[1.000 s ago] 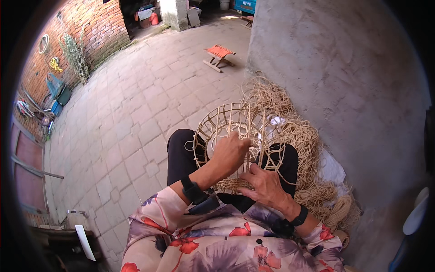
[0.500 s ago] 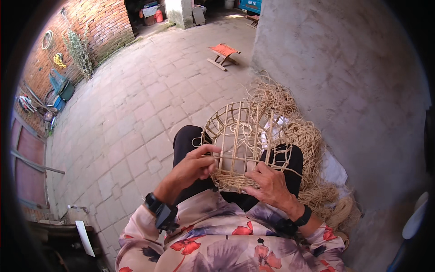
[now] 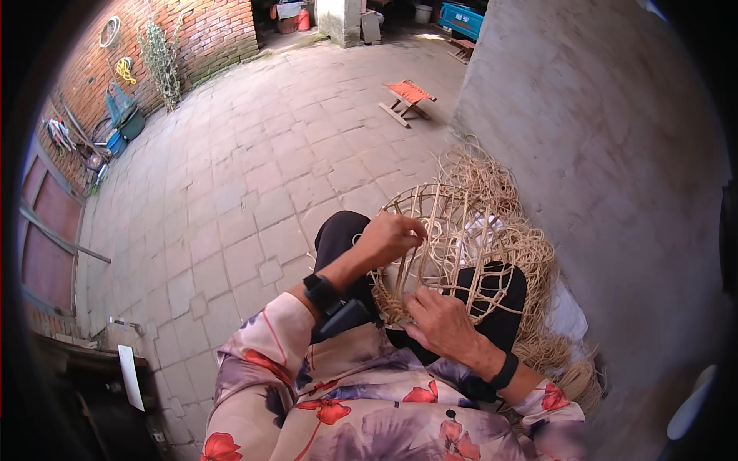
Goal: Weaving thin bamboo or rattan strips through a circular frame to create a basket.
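While it rests across our lap, the half-woven wicker basket frame [image 3: 450,246] sits tilted on its side, its open ribs fanning toward the grey wall [image 3: 600,138]. Our left hand [image 3: 392,237] is up at the rim, fingers curled narrow and pinching a thin cane strand among the ribs. Our right hand [image 3: 438,323] lies against the lower woven band, fingers loosely bent and pressing the weave; whether it grips a strand we cannot tell. We judge the frame light and springy, the ribs flexible yet prone to kink or snap if bent sharply, so the denser woven band looks the safest hold. A heap of loose cane [image 3: 500,180] lies just beside the frame against the wall. A small folding stool [image 3: 407,98] stands well apart on the paved yard [image 3: 231,192].
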Demonstrator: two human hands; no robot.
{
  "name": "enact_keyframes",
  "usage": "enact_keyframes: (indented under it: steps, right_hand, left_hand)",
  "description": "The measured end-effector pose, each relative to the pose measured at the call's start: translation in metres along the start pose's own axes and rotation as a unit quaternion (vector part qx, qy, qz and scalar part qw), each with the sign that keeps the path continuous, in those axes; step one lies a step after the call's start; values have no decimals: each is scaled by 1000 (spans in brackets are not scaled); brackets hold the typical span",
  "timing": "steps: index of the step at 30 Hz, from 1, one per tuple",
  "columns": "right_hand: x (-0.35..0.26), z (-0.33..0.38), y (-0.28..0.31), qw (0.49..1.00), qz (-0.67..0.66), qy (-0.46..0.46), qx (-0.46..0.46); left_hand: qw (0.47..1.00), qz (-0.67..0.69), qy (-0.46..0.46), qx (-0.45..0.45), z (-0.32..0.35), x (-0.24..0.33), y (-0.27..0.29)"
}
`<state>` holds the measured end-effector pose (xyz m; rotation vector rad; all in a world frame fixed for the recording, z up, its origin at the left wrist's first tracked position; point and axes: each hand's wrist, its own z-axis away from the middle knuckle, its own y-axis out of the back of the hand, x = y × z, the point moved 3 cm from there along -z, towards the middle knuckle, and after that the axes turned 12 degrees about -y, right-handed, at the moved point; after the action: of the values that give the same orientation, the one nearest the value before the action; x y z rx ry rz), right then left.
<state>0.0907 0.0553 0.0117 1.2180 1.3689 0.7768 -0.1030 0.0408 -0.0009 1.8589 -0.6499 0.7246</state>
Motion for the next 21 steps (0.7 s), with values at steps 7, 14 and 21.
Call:
enact_keyframes:
  steps: [7, 14, 21]
  right_hand:
    - [8, -11, 0, 996, -69, -60, -2]
    - [11, -14, 6, 994, -70, -76, -36]
    - [15, -6, 5, 994, -83, -69, -23]
  left_hand:
    - [993, -115, 14, -30, 16, -9, -20]
    - [998, -1, -12, -65, 13, 5, -17]
    - [947, 266, 144, -107, 46, 13, 35]
